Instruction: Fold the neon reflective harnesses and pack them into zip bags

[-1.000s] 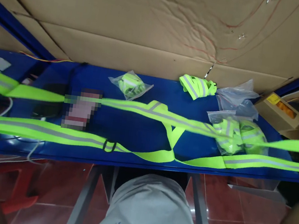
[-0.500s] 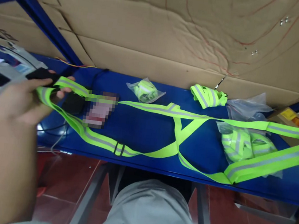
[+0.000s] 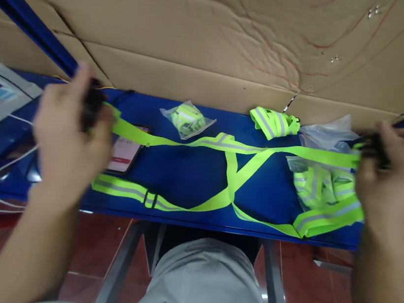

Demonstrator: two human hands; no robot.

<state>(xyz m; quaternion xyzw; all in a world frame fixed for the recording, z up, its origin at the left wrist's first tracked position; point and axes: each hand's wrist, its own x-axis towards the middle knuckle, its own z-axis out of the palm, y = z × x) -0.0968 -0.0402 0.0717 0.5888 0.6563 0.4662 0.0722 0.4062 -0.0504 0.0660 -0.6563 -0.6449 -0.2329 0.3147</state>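
Note:
A fluorescent yellow-green reflective harness (image 3: 233,181) with grey stripes stretches across the blue table between my hands. Its straps cross near the middle, and a black slider (image 3: 150,199) sits on the lower left strap. My left hand (image 3: 71,139) is closed around a dark buckle piece (image 3: 92,105) at the harness's left end, blurred by motion. On the opposite side, my right hand (image 3: 396,172) grips another black buckle piece (image 3: 377,149) at the right end. A phone (image 3: 124,156) lies under the upper strap, beside my left hand.
At the back of the blue table (image 3: 183,179) lie a bagged harness (image 3: 187,120), a rolled harness (image 3: 274,123) and clear plastic bags (image 3: 329,133). More bagged harnesses (image 3: 318,187) lie near my right hand. Cardboard (image 3: 173,33) stands behind; a white cable (image 3: 2,165) hangs at left.
My right hand has come into view at the right, holding the harness's end. My left hand has moved inward and turned, and more of the phone shows.

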